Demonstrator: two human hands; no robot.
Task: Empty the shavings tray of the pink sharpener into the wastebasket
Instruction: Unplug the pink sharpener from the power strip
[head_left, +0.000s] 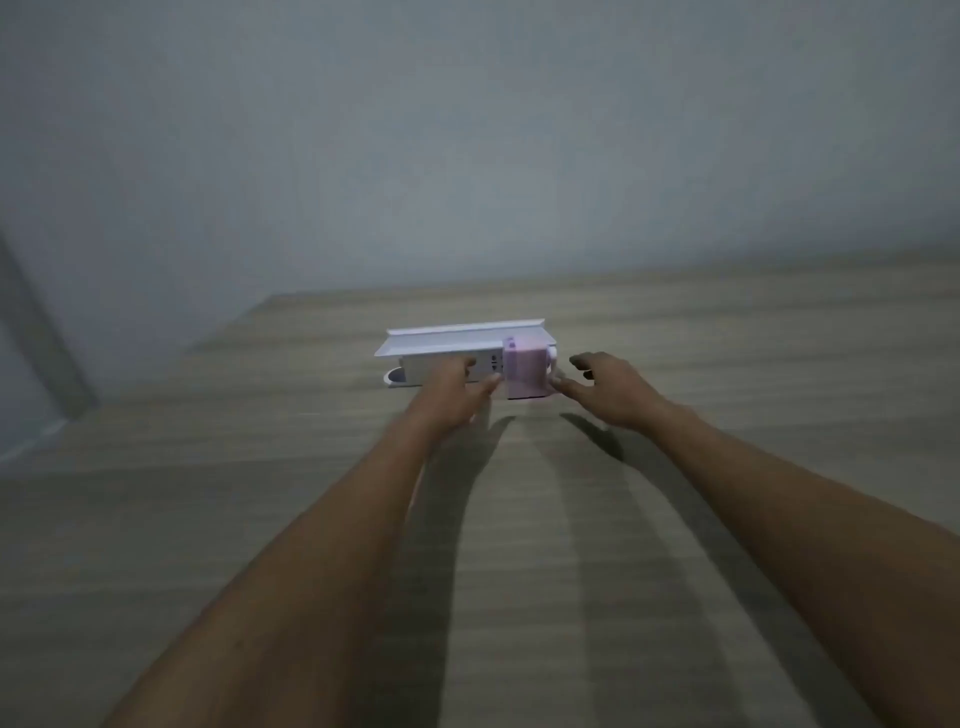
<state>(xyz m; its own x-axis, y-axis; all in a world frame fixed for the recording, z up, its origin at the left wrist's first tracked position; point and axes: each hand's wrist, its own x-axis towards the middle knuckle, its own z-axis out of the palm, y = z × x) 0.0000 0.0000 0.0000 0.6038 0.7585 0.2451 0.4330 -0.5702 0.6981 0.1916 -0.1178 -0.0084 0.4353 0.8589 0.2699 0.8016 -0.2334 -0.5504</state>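
Note:
The pink sharpener (523, 373) stands on the wooden table (519, 519), at the right end of a white box-like holder (457, 348). A small white crank knob sticks out on its right side. My left hand (457, 392) lies against the white holder just left of the sharpener, its thumb touching the pink body. My right hand (608, 387) hovers just right of the sharpener with fingers spread, the fingertips close to the knob. The picture is blurred. No wastebasket is in view.
A plain grey wall (467, 156) rises behind the table. The table's left edge runs diagonally at the left, with floor beyond it. A pale rounded part pokes out at the holder's lower left.

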